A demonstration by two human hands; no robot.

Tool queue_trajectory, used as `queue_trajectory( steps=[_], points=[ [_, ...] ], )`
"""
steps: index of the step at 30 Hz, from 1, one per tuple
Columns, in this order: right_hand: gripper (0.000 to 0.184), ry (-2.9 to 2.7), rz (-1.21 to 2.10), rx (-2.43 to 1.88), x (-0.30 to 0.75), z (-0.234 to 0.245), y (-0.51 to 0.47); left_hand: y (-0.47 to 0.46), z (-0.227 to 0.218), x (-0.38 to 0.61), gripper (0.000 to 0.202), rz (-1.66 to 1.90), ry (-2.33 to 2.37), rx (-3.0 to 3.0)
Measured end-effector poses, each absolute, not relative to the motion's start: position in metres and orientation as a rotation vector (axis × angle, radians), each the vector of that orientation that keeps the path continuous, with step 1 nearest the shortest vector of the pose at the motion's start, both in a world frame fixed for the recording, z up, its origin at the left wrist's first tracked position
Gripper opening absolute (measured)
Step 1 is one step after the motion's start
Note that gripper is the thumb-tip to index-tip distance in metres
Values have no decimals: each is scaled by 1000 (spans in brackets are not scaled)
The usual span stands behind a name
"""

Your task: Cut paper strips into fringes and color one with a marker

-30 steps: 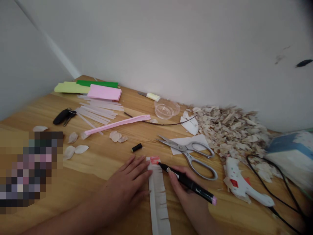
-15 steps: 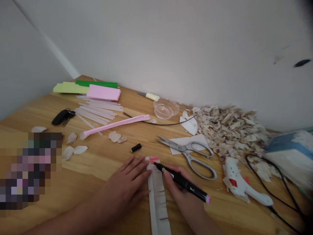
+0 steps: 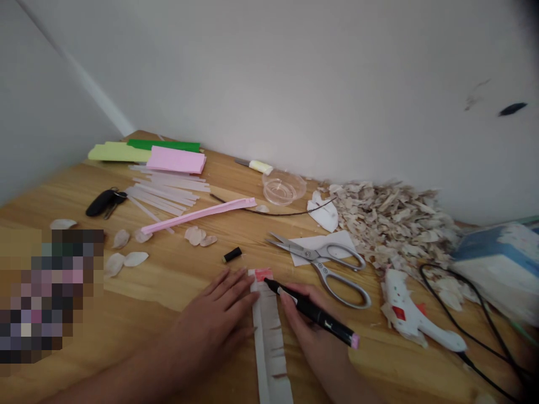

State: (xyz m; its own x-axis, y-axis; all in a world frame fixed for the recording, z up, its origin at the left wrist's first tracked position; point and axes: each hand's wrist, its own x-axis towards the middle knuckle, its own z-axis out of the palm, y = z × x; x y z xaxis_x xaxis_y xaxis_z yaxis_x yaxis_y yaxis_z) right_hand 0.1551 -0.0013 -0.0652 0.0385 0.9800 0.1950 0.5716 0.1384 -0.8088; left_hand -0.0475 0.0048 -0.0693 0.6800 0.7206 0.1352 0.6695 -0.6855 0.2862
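A long white fringed paper strip [image 3: 269, 342] lies on the wooden table [image 3: 168, 280], its far end coloured red. My left hand [image 3: 219, 314] lies flat with fingers spread, pressing the strip's left edge. My right hand [image 3: 311, 331] is closed round a black marker [image 3: 314, 314] with a pink end cap. The marker's tip touches the strip just below the red patch. A small black cap [image 3: 233, 255] lies beyond my left fingers.
Silver scissors [image 3: 324, 264] rest on white paper to the right, then a white glue gun [image 3: 416, 322] with a black cord. A heap of paper shreds [image 3: 396, 219], a clear dish [image 3: 284, 188], glue sticks [image 3: 168, 191], coloured paper [image 3: 174, 160], keys [image 3: 103, 202] and petals lie further back.
My right hand and the marker have shifted slightly left and down along the strip, below the red patch. My left hand stays pressed on the paper.
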Motion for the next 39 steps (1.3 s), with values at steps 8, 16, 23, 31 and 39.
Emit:
queue_trajectory(
  steps=[8, 16, 23, 31, 39],
  points=[
    [21, -1491, 622, -1589, 162, -59, 3, 7, -67, -47, 40, 357, 1125, 2694],
    [17, -1604, 680, -1540, 158, -66, 1, 6, -67, -46, 40, 325, 1139, 2702],
    [21, -1563, 569, -1584, 161, -61, 2, 5, -69, -47, 41, 341, 1142, 2690],
    [20, -1599, 562, -1630, 162, -61, -1, 5, -71, -47, 41, 361, 1136, 2694],
    [18, -1679, 688, -1412, 149, -64, 5, 5, -69, -47, 40, 346, 1140, 2698]
  ],
)
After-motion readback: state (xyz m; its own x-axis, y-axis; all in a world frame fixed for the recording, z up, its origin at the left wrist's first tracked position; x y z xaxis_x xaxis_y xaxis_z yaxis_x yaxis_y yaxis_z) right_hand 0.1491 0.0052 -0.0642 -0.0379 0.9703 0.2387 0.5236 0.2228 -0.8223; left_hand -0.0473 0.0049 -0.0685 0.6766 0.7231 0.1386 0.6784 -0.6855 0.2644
